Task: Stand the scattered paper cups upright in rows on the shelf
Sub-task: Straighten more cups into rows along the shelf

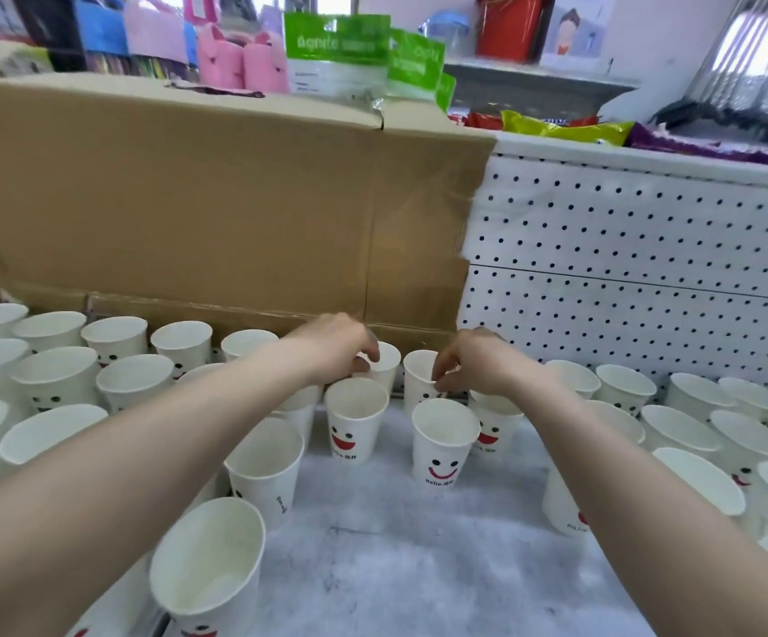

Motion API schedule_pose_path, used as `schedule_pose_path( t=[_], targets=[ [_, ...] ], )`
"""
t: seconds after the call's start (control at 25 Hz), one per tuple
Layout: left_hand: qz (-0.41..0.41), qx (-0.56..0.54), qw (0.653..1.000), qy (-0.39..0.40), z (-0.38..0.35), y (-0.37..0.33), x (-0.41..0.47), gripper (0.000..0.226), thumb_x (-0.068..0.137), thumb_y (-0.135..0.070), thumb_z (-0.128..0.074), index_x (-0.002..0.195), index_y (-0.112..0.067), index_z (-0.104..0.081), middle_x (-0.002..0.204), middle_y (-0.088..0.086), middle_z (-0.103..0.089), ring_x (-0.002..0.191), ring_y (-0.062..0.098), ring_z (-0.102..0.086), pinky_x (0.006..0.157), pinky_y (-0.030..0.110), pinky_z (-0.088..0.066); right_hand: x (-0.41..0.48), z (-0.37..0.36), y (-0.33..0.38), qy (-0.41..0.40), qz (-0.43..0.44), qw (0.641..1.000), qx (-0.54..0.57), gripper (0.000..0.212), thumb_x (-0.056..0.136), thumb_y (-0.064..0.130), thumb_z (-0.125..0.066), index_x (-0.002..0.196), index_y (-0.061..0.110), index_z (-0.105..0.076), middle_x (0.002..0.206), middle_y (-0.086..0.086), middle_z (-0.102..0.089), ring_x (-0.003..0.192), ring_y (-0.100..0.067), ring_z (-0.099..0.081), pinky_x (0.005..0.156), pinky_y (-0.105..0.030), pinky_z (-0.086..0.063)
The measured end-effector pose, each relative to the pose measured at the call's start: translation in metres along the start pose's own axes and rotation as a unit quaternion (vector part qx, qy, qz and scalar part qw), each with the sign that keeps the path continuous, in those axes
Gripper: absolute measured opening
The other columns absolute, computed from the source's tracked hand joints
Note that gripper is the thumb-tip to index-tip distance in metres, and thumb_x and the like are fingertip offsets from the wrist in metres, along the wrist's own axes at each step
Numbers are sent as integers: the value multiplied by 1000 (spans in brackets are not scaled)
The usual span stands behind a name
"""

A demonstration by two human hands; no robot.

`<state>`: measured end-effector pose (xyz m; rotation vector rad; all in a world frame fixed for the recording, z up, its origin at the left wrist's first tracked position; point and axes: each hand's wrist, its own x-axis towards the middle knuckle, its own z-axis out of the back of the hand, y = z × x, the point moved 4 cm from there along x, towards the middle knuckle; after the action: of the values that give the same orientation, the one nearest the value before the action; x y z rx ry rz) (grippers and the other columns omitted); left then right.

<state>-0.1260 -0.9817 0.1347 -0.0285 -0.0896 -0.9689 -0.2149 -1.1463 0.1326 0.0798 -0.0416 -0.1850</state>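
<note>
Upright paper cups (209, 558) line both sides of the grey shelf (395, 567), and at the back row the left hand (336, 347) grips one cup (385, 367) by its rim while the right hand (469, 360) pinches the rim of the neighbouring cup (418, 383), just before a cardboard box (212, 200) and a pegboard (625, 246).

Bright, even daylight fills the scene. Well beyond the right hand (469, 365), up and to its right, a window (758, 62) is blown out to white. Shadows are soft: faint grey patches on the shelf (395, 544) under the paper cups (356, 420) just nearer than both hands. Wide-angle bowing curves the cardboard box (189, 200) behind the left hand (340, 347) and stretches the lower corners. The packaged goods (336, 52) above the box look smeared and out of focus.
</note>
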Motion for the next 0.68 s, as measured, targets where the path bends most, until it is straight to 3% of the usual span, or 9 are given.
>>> schedule_pose_path(
  t=[0.12, 0.24, 0.32, 0.44, 0.56, 0.6, 0.68],
  targets=[
    [-19, 0, 1000, -13, -3, 2, 10, 23, 91, -25, -61, 113, -27, -68, 118, -3, -66, 92, 21, -62, 67, 21, -33, 7, 1, -6, -7, -30, 999, -19, 16, 83, 30, -73, 100, 29, -75, 104, 5, -67, 97, -17, -61, 79, -28, -50],
    [-38, 7, 999, -18, -3, 0, 14, 17, 89, -23, -62, 103, -25, -71, 98, 0, -68, 78, 21, -56, 58, 22, -29, 8, 3, -7, -2, -39, 999, -25, 18, 85, 29, -72, 103, 28, -74, 103, 3, -58, 95, -19, -59, 85, -30, -51],
    [-45, 7, 999, -17, -5, 1, 17, 15, 88, -24, -63, 101, -24, -72, 92, 1, -66, 82, 23, -58, 60, 23, -29, 8, 3, -6, 3, -38, 999, -33, 21, 85, 29, -72, 106, 28, -73, 107, 1, -57, 96, -20, -59, 88, -31, -51],
    [-34, -19, 999, -34, -2, 3, 16, 21, 88, -30, -64, 109, -29, -69, 112, -1, -67, 100, 24, -60, 72, 25, -39, 3, 4, -8, -7, -27, 999, -21, 24, 85, 31, -71, 109, 31, -70, 106, 4, -57, 101, -19, -56, 85, -31, -48],
    [-48, -31, 996, -72, 13, -1, -4, 19, 88, -36, -62, 105, -31, -69, 111, -6, -67, 99, 21, -59, 78, 29, -45, -21, 12, -4, -86, 6, 996, 27, 12, 87, 27, -67, 96, 32, -73, 100, 6, -69, 91, -14, -55, 80, -31, -48],
    [-64, -27, 994, -88, 18, -4, -15, 16, 88, -38, -61, 100, -30, -69, 105, -7, -67, 96, 19, -60, 77, 30, -46, -35, 13, -1, -101, 10, 993, 52, 7, 88, 31, -66, 89, 32, -73, 93, 8, -70, 86, -13, -56, 76, -32, -49],
    [-77, -26, 992, -96, 23, -8, -42, 16, 87, -41, -62, 93, -29, -68, 94, -11, -67, 90, 15, -60, 73, 30, -47, -67, 7, 9, -86, 14, 992, 91, 19, 84, 49, -64, 83, 31, -72, 85, 13, -67, 81, -10, -57, 71, -33, -49]
  ],
)
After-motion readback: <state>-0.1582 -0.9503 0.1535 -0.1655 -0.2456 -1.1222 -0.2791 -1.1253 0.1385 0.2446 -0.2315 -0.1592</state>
